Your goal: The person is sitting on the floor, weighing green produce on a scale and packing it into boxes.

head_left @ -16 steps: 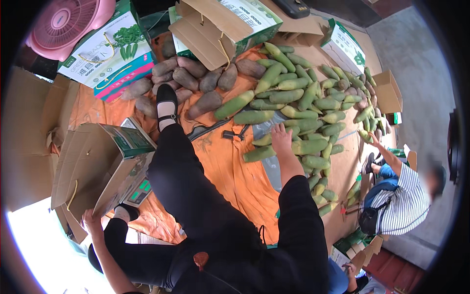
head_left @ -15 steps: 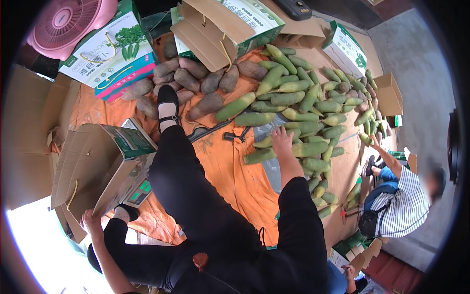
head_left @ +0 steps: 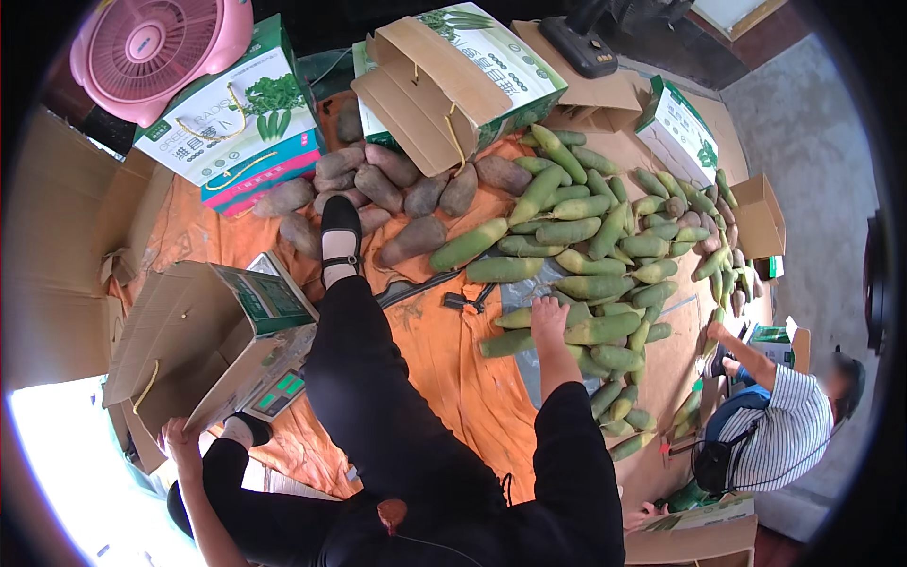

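My left hand (head_left: 181, 448) grips the near edge of an opened cardboard box (head_left: 170, 340) at the left, with my thumb and fingers closed over the cardboard. The box is tilted against a digital scale (head_left: 282, 389) with green display panels. My right hand (head_left: 550, 323) is on the pile of green radishes (head_left: 605, 329), its fingers curled down between two of them. Its fingertips are hidden, so I cannot see whether a radish is in its grasp. Darker purplish-brown root vegetables (head_left: 413, 241) lie beyond my outstretched foot.
An orange cloth (head_left: 453, 369) covers the floor. A pink fan (head_left: 156, 52) tops printed cartons (head_left: 227, 132) at the far left; another open carton (head_left: 435, 90) stands at the back. At right, a person in a striped shirt (head_left: 784, 425) reaches toward the pile. An open carton (head_left: 694, 543) sits at lower right.
The view has shifted, so the scene sits lower and further right. My right hand's spread fingers have curled down onto the radishes. My left hand keeps its hold on the box. The carton at lower right shows more.
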The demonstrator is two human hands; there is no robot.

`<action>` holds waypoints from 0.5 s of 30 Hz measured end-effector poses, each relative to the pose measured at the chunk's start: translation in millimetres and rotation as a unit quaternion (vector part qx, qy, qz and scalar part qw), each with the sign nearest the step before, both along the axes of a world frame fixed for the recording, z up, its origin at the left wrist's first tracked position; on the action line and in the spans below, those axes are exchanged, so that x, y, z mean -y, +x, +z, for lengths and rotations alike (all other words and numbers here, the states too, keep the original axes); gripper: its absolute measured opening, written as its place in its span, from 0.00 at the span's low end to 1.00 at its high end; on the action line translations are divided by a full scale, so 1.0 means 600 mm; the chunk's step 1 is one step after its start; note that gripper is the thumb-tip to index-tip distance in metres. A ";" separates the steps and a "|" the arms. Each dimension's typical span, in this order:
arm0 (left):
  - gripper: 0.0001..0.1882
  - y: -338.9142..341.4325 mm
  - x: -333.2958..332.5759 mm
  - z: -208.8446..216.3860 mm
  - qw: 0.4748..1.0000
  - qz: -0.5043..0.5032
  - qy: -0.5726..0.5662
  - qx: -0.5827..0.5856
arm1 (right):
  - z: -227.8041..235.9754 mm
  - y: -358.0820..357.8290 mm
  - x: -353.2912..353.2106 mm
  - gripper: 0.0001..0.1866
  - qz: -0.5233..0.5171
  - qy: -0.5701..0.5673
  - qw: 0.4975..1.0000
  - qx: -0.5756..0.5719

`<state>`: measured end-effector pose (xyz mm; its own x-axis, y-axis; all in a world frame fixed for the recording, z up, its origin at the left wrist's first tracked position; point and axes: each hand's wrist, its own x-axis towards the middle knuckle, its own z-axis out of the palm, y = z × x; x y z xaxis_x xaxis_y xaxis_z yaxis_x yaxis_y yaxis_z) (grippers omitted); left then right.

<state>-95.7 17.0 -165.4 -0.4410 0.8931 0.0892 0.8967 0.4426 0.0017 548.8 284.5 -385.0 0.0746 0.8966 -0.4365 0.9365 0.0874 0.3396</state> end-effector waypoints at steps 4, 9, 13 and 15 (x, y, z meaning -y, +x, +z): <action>0.09 0.017 -0.022 0.012 0.998 0.025 -0.049 -0.002 | 0.006 0.006 0.024 0.12 0.000 0.039 0.999 -0.010; 0.06 0.038 -0.034 0.028 0.999 0.038 -0.012 0.026 | 0.083 -0.039 0.030 0.30 -0.090 0.044 0.984 -0.145; 0.06 0.052 -0.042 0.040 0.997 0.061 -0.031 0.040 | 0.138 -0.072 -0.006 0.29 -0.142 0.104 0.873 -0.455; 0.06 0.055 -0.040 0.046 0.996 0.064 -0.025 0.055 | 0.219 -0.127 -0.035 0.30 -0.103 0.104 0.818 -0.556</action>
<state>-63.0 41.1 -137.8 -0.5561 0.8311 -0.0093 0.8286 0.5552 0.0721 472.8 305.8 -253.6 -0.1056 0.9786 -0.1767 0.6632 -0.0631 -0.7458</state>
